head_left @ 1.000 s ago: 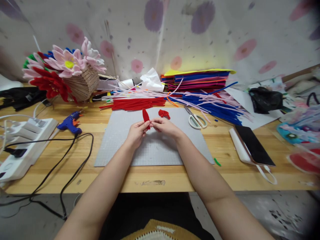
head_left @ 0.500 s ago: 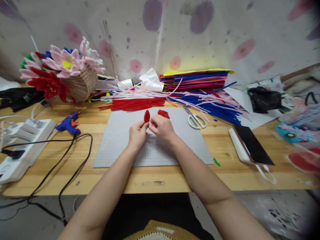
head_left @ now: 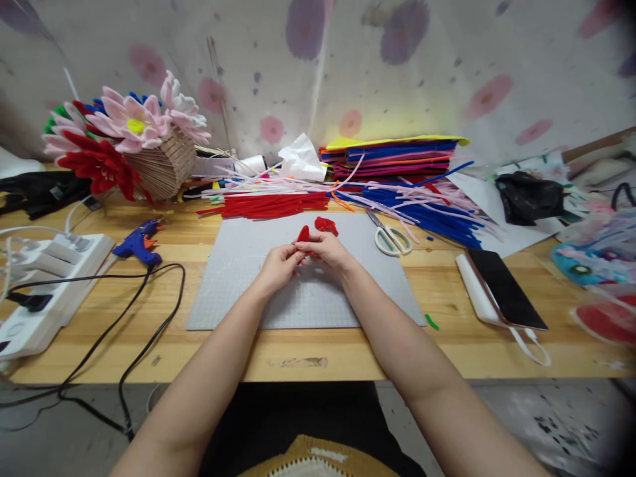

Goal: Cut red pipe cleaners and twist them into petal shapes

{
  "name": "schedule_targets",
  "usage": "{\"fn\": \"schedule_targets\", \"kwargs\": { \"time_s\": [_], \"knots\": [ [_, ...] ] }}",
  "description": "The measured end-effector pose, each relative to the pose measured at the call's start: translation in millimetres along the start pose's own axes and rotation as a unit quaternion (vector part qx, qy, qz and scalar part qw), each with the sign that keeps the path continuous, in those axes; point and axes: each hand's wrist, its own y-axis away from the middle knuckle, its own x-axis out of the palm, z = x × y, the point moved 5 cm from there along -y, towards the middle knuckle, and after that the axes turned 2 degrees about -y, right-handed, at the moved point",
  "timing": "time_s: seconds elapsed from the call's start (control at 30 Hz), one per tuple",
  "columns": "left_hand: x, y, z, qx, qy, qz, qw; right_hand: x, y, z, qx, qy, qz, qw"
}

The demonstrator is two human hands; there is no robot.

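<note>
A small red fuzzy petal (head_left: 303, 234), apparently bent from pipe cleaner, stands between my hands over the grey cutting mat (head_left: 233, 291). My left hand (head_left: 279, 266) pinches at its lower end, fingertips closed. My right hand (head_left: 328, 253) closes on the same petal from the right, thumb and fingers meeting the left fingertips. Partly hidden between the fingers is the lower part of the petal. Just beyond my right hand, a clump of red fuzzy pieces (head_left: 326, 226) lies on the mat.
Red pipe cleaners (head_left: 278, 205) and blue ones (head_left: 447, 222) lie behind the mat. Scissors (head_left: 391, 240) rest at its right edge. A glue gun (head_left: 138, 244) and power strip (head_left: 59, 291) sit left; a phone (head_left: 507, 288) lies right. A flower basket (head_left: 163, 165) stands back left.
The petal has tilted and shifted slightly right, and my right hand has come round it. Both hands are closer together, and more of the red clump behind shows.
</note>
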Motion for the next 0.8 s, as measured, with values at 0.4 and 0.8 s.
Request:
{"fn": "schedule_targets", "kwargs": {
  "time_s": [0.4, 0.8],
  "knots": [
    [4.7, 9.0, -15.9, 0.072, -0.335, -0.167, 0.924, 9.9, -3.5, 2.5, -0.005, -0.122, -0.102, 0.987],
    [1.4, 12.8, -22.9, 0.120, -0.356, -0.183, 0.908, 7.7, 1.8, 8.5, -0.044, -0.105, -0.126, 0.985]
  ]
}}
